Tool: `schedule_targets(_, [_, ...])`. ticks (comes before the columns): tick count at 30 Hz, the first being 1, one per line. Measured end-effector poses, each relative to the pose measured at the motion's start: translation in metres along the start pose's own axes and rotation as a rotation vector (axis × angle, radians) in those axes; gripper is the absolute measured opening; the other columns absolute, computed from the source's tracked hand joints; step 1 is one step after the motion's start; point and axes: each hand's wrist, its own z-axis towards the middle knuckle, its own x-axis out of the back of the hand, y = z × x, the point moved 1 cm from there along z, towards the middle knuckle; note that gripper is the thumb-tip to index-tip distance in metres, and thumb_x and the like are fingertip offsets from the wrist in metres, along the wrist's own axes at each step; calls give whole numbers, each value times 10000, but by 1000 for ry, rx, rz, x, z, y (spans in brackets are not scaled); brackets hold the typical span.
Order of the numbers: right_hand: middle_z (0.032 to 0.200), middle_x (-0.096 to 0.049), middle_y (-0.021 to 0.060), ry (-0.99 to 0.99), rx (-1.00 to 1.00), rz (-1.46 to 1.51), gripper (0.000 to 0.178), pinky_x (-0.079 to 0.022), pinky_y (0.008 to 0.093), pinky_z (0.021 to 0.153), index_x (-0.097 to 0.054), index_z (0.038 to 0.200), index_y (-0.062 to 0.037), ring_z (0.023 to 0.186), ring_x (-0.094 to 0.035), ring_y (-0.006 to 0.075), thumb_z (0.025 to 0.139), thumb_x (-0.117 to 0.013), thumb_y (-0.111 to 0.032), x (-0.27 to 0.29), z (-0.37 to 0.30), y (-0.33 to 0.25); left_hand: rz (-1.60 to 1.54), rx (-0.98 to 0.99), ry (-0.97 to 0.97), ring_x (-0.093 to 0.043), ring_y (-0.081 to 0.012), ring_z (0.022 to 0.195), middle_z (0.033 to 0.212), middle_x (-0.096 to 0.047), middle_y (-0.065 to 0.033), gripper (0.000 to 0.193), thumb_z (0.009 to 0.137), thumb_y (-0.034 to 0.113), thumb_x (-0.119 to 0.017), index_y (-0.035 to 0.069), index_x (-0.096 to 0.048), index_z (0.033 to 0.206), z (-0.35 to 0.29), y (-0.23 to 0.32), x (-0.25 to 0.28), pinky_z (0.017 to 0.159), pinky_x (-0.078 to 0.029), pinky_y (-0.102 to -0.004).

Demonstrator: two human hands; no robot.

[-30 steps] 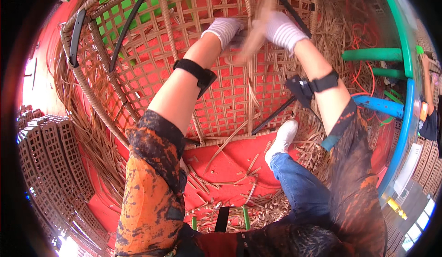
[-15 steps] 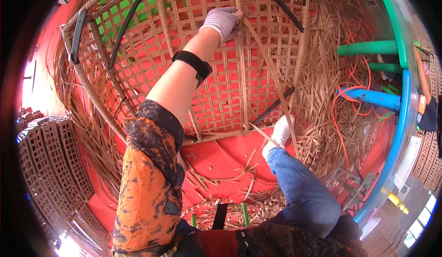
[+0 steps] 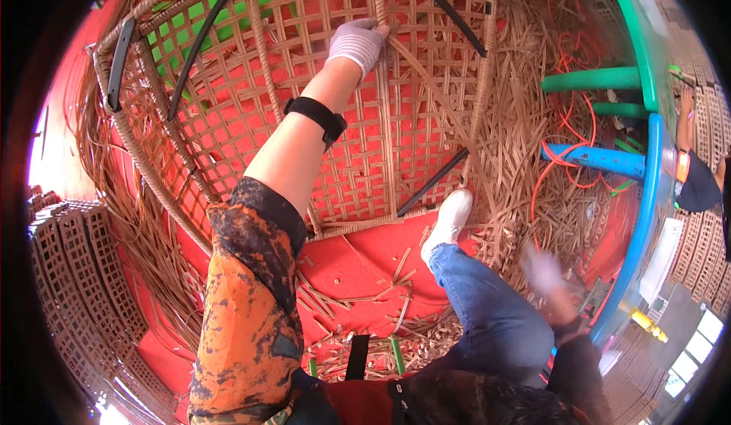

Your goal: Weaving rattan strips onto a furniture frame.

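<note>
A large open-weave wicker panel [image 3: 327,151] leans before me, framed with wrapped rods and black strips. My left hand [image 3: 358,44], in a pale striped knit glove, is closed with thumb and fingertips pinching at the upper part of the panel's wrapped middle rib [image 3: 384,113]. From those fingertips a long flat brown strip [image 3: 419,67] slants down to the right across the weave; its far end is lost among loose strips. My right hand [image 3: 544,273], also gloved, is beside my right knee, smeared by motion. Whether it holds anything I cannot tell.
Loose brown strips [image 3: 518,120] heap at the right; long strands [image 3: 122,166] hang at the left. Stacked woven panels [image 3: 84,273] stand far left. Green [image 3: 594,79] and blue [image 3: 601,158] bars and an orange cord [image 3: 534,204] are at the right. My white shoe [image 3: 453,215] touches the panel's lower edge.
My right hand has come into view at the lower right, moving fast. My left hand stays at the middle rib. The whole view has shifted slightly, with the panel now further left.
</note>
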Motion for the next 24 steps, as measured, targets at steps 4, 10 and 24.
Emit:
schedule_targets(4, [1118, -573, 180, 1001, 656, 202, 363, -419, 412, 911, -530, 1195, -41, 1062, -528, 348, 906, -525, -259, 212, 55, -106, -189, -20, -79, -597, -133, 747, 952, -662, -70, 434, 874, 274, -637, 38, -565, 1232, -1, 41, -37, 663, -516, -261])
schedule_targets(10, [900, -627, 114, 543, 605, 426, 400, -450, 364, 724, -618, 1004, -66, 807, -576, 263, 868, -511, -427, 298, 164, -192, -214, -136, -156, -599, -119, 704, 921, -661, -59, 395, 858, 217, -662, 28, -586, 1197, 5, 32, -58, 646, -510, -247])
schedule_targets(24, [573, -574, 65, 462, 1422, -135, 125, -491, 370, 503, -537, 743, -73, 555, -620, 245, 814, -531, -176, 180, -41, -255, -18, -176, -144, -657, -191, 790, 910, -674, -113, 313, 854, 231, -627, 24, -629, 1089, -1, 22, -33, 732, -521, -316])
